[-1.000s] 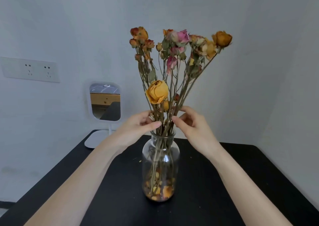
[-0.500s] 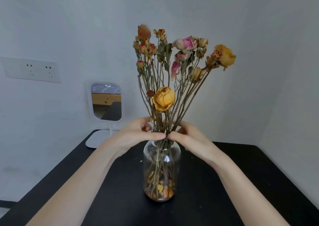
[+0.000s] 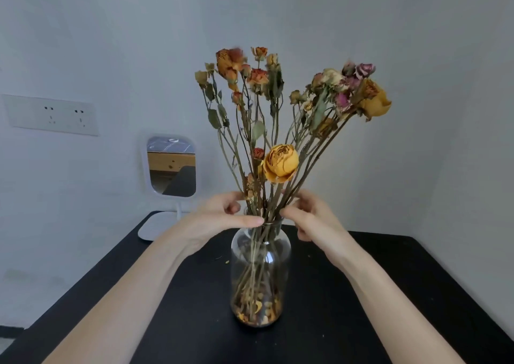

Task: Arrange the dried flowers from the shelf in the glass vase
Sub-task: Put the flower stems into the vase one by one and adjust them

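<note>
Between left-hand grip [image 3: 219, 219] and right-hand grip [image 3: 314, 222], both pinching thumb against fingers, thin stems of dried orange, yellow and pink flowers [image 3: 281, 163], blooms fanned above, stem ends below inside clear bottle-shaped glass vase [image 3: 261, 269], upright on black counter [image 3: 389, 280]

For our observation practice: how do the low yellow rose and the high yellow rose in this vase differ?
The low yellow rose sits not far above the glass vase; the high yellow rose tops the bunch at right. The low one faces the camera; the high one turns sideways. Both are large and dried.
</note>
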